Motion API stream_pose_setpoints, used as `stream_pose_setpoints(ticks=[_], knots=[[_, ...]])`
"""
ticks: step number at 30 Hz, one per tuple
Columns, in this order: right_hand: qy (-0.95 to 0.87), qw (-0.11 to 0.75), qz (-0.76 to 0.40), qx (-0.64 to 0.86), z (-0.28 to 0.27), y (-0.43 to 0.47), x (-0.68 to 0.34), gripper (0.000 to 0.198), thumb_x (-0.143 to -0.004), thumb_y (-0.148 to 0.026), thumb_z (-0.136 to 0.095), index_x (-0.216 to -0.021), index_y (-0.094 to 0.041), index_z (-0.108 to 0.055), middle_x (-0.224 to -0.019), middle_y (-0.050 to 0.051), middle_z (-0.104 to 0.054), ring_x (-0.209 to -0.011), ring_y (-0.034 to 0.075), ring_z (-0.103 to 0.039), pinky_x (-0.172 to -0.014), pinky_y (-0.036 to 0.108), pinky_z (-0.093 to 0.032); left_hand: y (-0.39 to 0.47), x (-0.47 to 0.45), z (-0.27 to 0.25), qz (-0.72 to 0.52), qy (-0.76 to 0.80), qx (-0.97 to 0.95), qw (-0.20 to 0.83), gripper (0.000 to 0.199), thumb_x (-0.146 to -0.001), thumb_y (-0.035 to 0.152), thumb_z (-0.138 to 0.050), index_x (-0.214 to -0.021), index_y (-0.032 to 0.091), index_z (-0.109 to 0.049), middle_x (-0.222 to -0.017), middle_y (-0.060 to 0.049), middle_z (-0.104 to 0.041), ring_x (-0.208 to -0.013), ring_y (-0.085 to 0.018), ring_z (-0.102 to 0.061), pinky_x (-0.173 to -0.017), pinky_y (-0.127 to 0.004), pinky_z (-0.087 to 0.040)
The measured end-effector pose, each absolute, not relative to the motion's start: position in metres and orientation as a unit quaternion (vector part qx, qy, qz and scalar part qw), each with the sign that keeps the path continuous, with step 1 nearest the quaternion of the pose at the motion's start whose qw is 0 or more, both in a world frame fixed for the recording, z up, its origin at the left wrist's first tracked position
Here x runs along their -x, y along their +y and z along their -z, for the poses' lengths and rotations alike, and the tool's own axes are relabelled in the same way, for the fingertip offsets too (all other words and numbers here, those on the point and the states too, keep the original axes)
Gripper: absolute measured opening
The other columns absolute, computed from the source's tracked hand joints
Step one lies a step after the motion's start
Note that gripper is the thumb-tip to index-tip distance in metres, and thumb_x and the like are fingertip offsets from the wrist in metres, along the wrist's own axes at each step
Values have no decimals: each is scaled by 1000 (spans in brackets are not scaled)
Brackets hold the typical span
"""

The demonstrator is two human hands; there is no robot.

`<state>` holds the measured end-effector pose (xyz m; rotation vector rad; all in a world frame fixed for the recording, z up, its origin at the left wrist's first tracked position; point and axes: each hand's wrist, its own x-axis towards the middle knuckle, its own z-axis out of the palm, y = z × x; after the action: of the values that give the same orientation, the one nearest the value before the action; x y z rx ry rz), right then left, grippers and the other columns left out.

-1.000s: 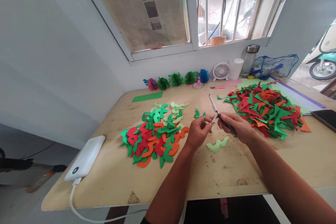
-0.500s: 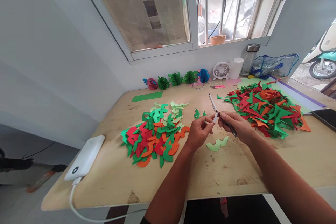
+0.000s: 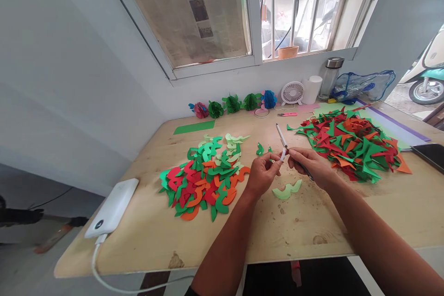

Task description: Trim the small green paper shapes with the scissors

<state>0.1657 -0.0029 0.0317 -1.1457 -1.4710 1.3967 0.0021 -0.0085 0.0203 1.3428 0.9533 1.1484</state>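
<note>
My left hand [image 3: 263, 171] is closed, its thumb and forefinger pinching a small white strip [image 3: 283, 154]. Close beside it, my right hand [image 3: 308, 163] grips a slim dark tool [image 3: 307, 172], whose kind I cannot make out because the fingers cover most of it. The two hands' fingertips nearly meet at the strip. Just beyond them lies a pen-like white stick [image 3: 281, 136] with a dark tip. On the table below the hands rests a pale green wavy paper cutout [image 3: 287, 190]. Small green paper pieces [image 3: 260, 149] lie past my left fingers.
Left of my hands is a pile of curved paper cutouts [image 3: 208, 175]; to the right is a heap of paper scraps [image 3: 357, 143]. A white power bank [image 3: 113, 208] with a cable sits at the left edge. Paper figures [image 3: 233, 104], a fan [image 3: 292, 93] and a bottle [image 3: 329, 79] line the wall.
My right hand and its dark tool have shifted very slightly, and the white strip tilts a little differently between my fingers. Everything else on the table stays put.
</note>
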Motion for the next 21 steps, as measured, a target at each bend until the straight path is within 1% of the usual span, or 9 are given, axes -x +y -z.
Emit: stream_pose_setpoints(ticks=[5,8,12,18,21], knots=[[-586,396,-547,448,-33,-3,-166,44,-81,-56,-53,-63,-16,-57,-56,-2,-48,-44,6,-31,-40,22,-21,-8,-2,-19,-481,404,-570,530,21,-71,36,-62,-67,16,-57,-73,-2,-61,-50,-7,-50,-50,-21,-44],[-587,397,-547,446,-33,-4,-165,43,-81,-55,-53,-64,-16,-57,-58,-2,-49,-44,6,-32,-40,22,-22,-7,-2,-17,-480,401,-574,529,21,-72,35,-62,-68,16,-57,-75,-3,-62,-50,-7,-50,-50,-21,-44],[-586,390,-551,448,-32,-3,-166,44,-81,-56,-52,-65,-16,-56,-55,-3,-47,-44,6,-31,-41,22,-21,-7,-2,-16,-480,403,-576,525,21,-72,35,-61,-68,15,-57,-75,-3,-62,-50,-6,-50,-50,-20,-45],[-584,391,-552,449,-30,-3,-166,43,-81,-57,-52,-66,-16,-56,-57,-3,-48,-44,5,-31,-40,22,-21,-8,-2,-17,-483,401,-578,521,19,-72,34,-60,-67,16,-56,-68,0,-58,-49,-7,-50,-49,-19,-43],[-584,392,-553,447,-30,-3,-166,43,-81,-56,-53,-67,-16,-56,-58,-2,-49,-44,5,-31,-40,23,-21,-8,-2,-18,-482,403,-578,521,20,-72,34,-61,-67,16,-56,-68,0,-59,-49,-6,-49,-49,-19,-43]])
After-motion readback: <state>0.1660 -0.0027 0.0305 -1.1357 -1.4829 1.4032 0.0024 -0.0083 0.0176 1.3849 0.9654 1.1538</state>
